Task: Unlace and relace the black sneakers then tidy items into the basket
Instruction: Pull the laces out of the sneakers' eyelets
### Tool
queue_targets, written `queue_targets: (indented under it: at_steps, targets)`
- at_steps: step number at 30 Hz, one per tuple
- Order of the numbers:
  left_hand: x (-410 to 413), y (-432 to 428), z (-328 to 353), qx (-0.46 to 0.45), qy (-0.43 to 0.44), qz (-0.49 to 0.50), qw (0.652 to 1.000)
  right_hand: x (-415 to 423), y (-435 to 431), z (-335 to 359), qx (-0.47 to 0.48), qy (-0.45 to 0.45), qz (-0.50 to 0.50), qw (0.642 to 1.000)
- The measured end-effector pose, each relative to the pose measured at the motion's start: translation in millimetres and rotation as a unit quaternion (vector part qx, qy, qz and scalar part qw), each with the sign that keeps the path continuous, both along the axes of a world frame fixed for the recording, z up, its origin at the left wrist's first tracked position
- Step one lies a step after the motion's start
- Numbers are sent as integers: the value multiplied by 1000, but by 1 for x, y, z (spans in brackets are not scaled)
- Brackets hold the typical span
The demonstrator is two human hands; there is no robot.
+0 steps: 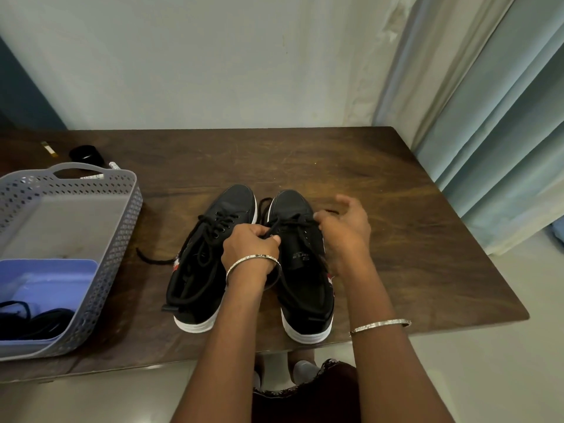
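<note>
Two black sneakers stand side by side, heels at the near edge of the table, toes toward the wall. Bare tabletop lies beyond the toes and to the right, up to the curtain by the far right corner. The left hand grips a black lace over the right-hand shoe; the right hand, blurred, is at the same lace, grip not discernible. The grey basket sits near on the left, holding a blue tray; a black tub stands behind it
</note>
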State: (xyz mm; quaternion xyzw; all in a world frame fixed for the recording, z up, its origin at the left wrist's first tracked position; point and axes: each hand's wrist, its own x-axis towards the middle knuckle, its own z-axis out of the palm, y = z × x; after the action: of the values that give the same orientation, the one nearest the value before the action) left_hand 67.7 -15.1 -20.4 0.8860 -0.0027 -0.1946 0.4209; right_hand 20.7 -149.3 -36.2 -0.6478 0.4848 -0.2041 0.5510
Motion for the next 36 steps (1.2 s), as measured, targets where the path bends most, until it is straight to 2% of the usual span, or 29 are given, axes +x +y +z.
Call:
queue_targets:
  at_steps: [2, 5, 8, 10, 12, 14, 15, 16, 17, 19, 23, 26, 29, 32, 34, 36]
  targets:
    - [0, 0, 0, 4, -1, -1, 1000, 3, 7, 2, -127, 19, 103, 986]
    - [1, 0, -1, 10, -4, -4, 1000, 6, 20, 4, -229, 87, 226, 943]
    - [2, 0, -2, 6, -5, -9, 1000, 8, 28, 1, -288, 140, 264, 910]
    - [2, 0, -3, 3, -4, -9, 1000, 10, 29, -1, -289, 141, 254, 912]
    - [3, 1, -4, -3, -2, -10, 1000, 10, 28, 0, -243, 110, 205, 942]
    - [4, 2, -4, -9, 1, -11, 1000, 11, 22, 2, -85, 21, 94, 992]
    - [4, 2, -5, -11, 2, -10, 1000, 9, 18, 6, 28, -34, 30, 999]
    - [4, 2, -6, -14, 4, -9, 1000, 5, 14, 8, 126, -76, -24, 989]
    - [4, 1, -6, -17, 4, -6, 1000, 1, 9, 9, 185, -96, -63, 976]
    - [5, 1, -7, -22, 3, 1, 1000, -7, 0, 8, 210, -76, -102, 969]
    - [4, 0, -8, -22, 3, 4, 1000, -13, -9, 8, 188, -48, -88, 977]
    - [4, 0, -8, -18, -1, 2, 1000, -10, -5, 12, 97, -54, -19, 994]
    - [5, 0, -8, -11, -4, -4, 1000, -4, 7, 16, -102, 7, 96, 990]
    - [5, 0, -7, -5, -7, -5, 1000, 3, 19, 10, -280, 89, 221, 930]
    - [5, 0, -7, -3, -9, -4, 1000, 7, 25, 5, -344, 130, 268, 890]
    - [4, 0, -6, -2, -11, -4, 1000, 9, 28, 4, -375, 145, 266, 876]
